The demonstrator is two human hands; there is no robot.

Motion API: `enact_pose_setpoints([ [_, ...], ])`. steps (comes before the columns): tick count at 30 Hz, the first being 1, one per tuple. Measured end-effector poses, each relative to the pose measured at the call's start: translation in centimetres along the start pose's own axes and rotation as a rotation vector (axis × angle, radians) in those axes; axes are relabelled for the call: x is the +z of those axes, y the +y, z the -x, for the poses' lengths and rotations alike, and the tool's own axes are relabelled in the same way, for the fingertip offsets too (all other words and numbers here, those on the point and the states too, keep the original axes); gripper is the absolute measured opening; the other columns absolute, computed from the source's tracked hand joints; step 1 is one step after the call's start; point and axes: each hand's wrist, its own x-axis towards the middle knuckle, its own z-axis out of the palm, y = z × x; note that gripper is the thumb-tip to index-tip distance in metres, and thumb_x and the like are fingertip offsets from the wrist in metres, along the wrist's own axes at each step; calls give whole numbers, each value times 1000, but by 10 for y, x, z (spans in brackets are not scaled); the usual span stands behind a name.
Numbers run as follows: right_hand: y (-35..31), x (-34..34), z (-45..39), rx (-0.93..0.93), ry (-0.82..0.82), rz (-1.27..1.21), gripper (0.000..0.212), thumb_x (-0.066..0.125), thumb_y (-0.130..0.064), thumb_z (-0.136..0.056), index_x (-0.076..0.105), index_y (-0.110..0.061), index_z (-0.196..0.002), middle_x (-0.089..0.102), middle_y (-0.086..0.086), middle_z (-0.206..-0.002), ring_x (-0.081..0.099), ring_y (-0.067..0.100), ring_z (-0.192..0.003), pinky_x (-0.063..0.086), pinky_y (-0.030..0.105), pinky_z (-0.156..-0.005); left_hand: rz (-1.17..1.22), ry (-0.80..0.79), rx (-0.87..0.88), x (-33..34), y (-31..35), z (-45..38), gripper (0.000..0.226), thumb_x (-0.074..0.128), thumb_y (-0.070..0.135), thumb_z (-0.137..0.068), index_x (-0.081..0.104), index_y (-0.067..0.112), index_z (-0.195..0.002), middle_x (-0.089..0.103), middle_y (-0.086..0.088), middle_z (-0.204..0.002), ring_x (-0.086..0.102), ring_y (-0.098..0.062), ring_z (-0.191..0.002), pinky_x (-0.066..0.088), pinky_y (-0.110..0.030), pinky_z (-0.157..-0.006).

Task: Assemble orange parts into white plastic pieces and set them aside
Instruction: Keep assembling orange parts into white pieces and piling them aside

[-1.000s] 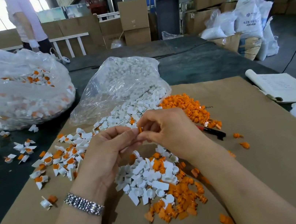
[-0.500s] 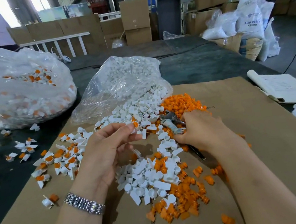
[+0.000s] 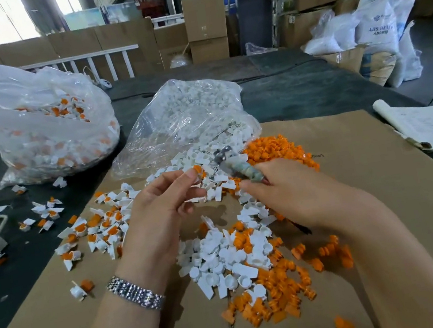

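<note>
A white piece with an orange part (image 3: pixel 197 173) is pinched in the left hand's (image 3: pixel 161 214) fingertips above the cardboard sheet (image 3: pixel 369 197). The right hand (image 3: pixel 293 194) grips a blurred metal tool (image 3: pixel 238 167), its handle hidden by the palm, over loose white pieces (image 3: pixel 224 261).

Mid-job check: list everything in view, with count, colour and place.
Pliers: one, grey, in right hand.
Assembled piece: one, white with orange, pinched by left hand.
Loose white pieces: many, cardboard centre.
Orange parts: many, piles far and near on cardboard.
Finished pieces: many, white-orange, left.
Bags: two, clear; left holds finished pieces, middle white ones.
Cardboard: one, brown, on table.
Papers: white, right.
Watch: silver, left wrist.
Left hand: pinching.
Right hand: gripping.
</note>
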Motion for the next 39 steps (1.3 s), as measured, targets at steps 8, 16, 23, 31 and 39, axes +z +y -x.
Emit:
enact_pose_setpoints([
  [8,-15,5,5,-38,-30,95,39,37,-50,-104,45,-20,-80,50,2,-77,47,17,-67,34,33,-57,55,5,15,4,0,0,10,74,12,-89,69,10,-97,75,-1,-86,69,-11,-68,46,-16,-54],
  [16,-20,8,7,-67,-47,57,38,37,-49,-104,48,-19,-82,50,1,-74,46,15,-63,33,31,-56,55,7,40,5,-4,-1,14,75,13,-84,68,8,-95,75,-5,-87,69,-12,-68,46,-17,-53],
  [23,-22,14,6,-66,-33,57,30,37,-49,-104,50,-22,-107,58,-2,-90,56,17,-84,49,38,-71,1,3,53,3,-8,-3,32,79,20,-75,68,5,-100,74,-6,-86,71,-13,-70,46,-18,-53],
  [31,-22,27,-3,-70,57,101,30,39,-51,-103,47,-22,-104,50,-7,-80,47,7,-70,37,25,-55,4,25,47,2,-7,-1,22,78,19,-76,70,6,-92,74,-5,-81,71,-12,-70,47,-17,-53],
  [39,-18,22,-1,-66,60,152,44,36,-63,-99,53,-23,-93,57,-4,-80,52,11,-70,38,31,-56,-4,28,35,2,-7,-2,10,75,14,-88,68,8,-93,73,-6,-86,73,-16,-75,51,-18,-54],
])
